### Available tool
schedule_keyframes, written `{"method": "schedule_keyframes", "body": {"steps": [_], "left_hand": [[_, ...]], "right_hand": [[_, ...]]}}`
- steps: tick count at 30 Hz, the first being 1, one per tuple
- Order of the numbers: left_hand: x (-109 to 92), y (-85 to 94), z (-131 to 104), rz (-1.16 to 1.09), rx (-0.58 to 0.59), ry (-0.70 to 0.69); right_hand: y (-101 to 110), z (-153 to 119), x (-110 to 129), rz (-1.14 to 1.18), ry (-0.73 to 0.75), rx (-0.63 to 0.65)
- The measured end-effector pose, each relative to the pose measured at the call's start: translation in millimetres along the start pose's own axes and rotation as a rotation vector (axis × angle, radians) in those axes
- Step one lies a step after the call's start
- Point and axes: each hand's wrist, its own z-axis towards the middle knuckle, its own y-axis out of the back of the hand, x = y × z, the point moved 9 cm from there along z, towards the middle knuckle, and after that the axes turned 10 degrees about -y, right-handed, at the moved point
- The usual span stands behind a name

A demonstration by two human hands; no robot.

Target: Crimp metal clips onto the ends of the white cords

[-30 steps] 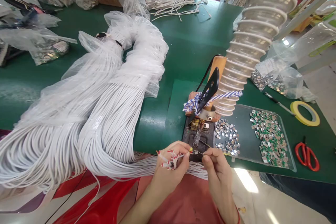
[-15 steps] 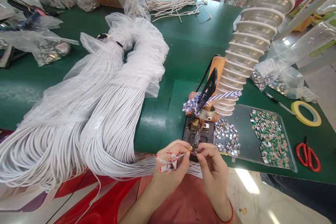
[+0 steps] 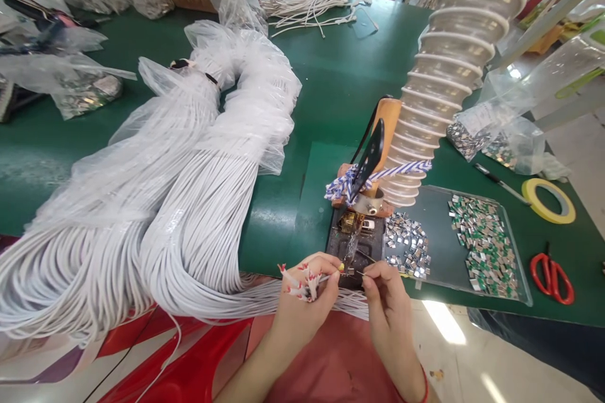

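Observation:
My left hand [image 3: 302, 305] grips a small bunch of white cable ends [image 3: 302, 282] with red-tipped wires, at the near edge of the green bench. My right hand [image 3: 387, 302] pinches one thin wire [image 3: 352, 272] from that bunch, just in front of a dark fixture [image 3: 357, 236] with a brass part. The fixture stands under a ribbed exhaust hose [image 3: 449, 75]. A big bundle of white cables [image 3: 189, 189], partly in clear plastic, lies to the left and trails over the bench edge toward my lap.
A clear tray [image 3: 437, 214] right of the fixture holds several small metal connector shells [image 3: 482, 245]. Red scissors [image 3: 551, 277] and a yellow tape roll [image 3: 548, 200] lie at the far right. Bags of parts [image 3: 501, 138] and more cables [image 3: 312, 6] sit farther back.
My right hand moved in to meet the left hand's fingertips at the fixture, then drew slightly back right, still pinching the thin wire. The left hand stayed nearly still.

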Motion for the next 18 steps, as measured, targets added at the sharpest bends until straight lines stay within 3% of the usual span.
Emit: {"method": "schedule_keyframes", "body": {"steps": [9,18], "left_hand": [[0.6,1.0,1.8,0.042,0.018,-0.005],[-3.8,0.0,7.3,-0.031,0.003,0.039]], "right_hand": [[-6.4,-3.7,14.0,0.049,0.107,-0.007],[-7.8,2.2,7.6,0.123,0.076,0.027]]}}
